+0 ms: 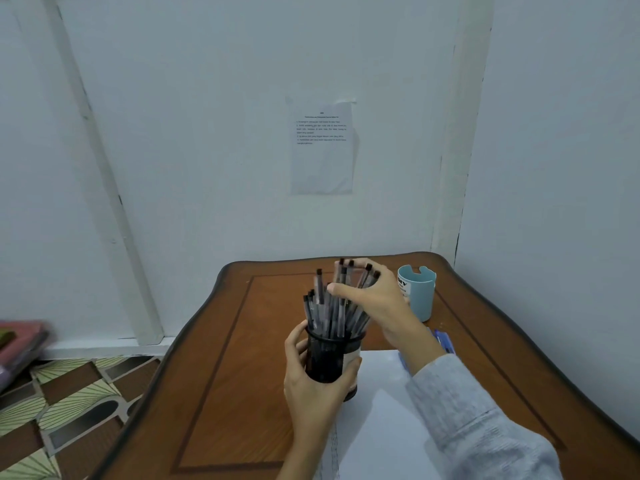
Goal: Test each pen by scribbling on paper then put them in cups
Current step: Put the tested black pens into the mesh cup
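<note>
A black mesh cup [325,358] full of several clear pens with black caps [323,306] stands near the middle of the wooden table. My left hand [311,386] grips the cup from the left side. My right hand [374,299] reaches over the pens, its fingers curled round the tops of several of them. A light blue cup [420,296] stands behind my right hand at the back right. White paper [377,420] lies on the table in front of the black cup, partly under my right sleeve.
The brown table [225,393] sits in a corner against pale walls. A printed sheet [323,147] is taped to the wall behind. Something blue [443,341] lies beside my right wrist. Patterned floor [69,393] and blurred pink things [20,344] are at the left.
</note>
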